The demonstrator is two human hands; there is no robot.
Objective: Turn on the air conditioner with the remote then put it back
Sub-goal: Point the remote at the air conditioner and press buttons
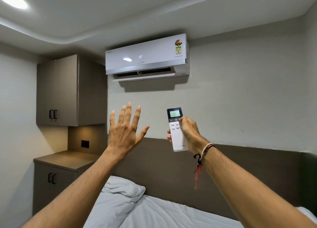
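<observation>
From my feed, far left, a brown wall cabinet with black handles (57, 90) hangs over a brown wooden tabletop (66, 159), a likely place for the remote to go back, though I cannot tell where it belongs. Next comes my left hand (123, 133), raised with fingers spread wide and holding nothing, palm toward the wall, well below the white wall-mounted air conditioner (147, 56). That unit shows a lit "20" on its front and its bottom flap stands open, so I judge the switching-on has taken. Beneath the hands lies the bed with rumpled white sheets (154, 210) against a dark brown headboard (223, 167). To the right, my right hand (188, 133) is wrapped around the slim white remote with a dark top and small green screen (175, 129), held upright and aimed at the unit; the thumb sits just at the power button, and the screen also reads "20". To do this step well, I would keep the remote's top pointed at the unit, avoid a second press that could shut it off, confirm the flap is open, then lower the remote without loosening the grip. A red and white thread bracelet (202, 155) circles that wrist.
</observation>
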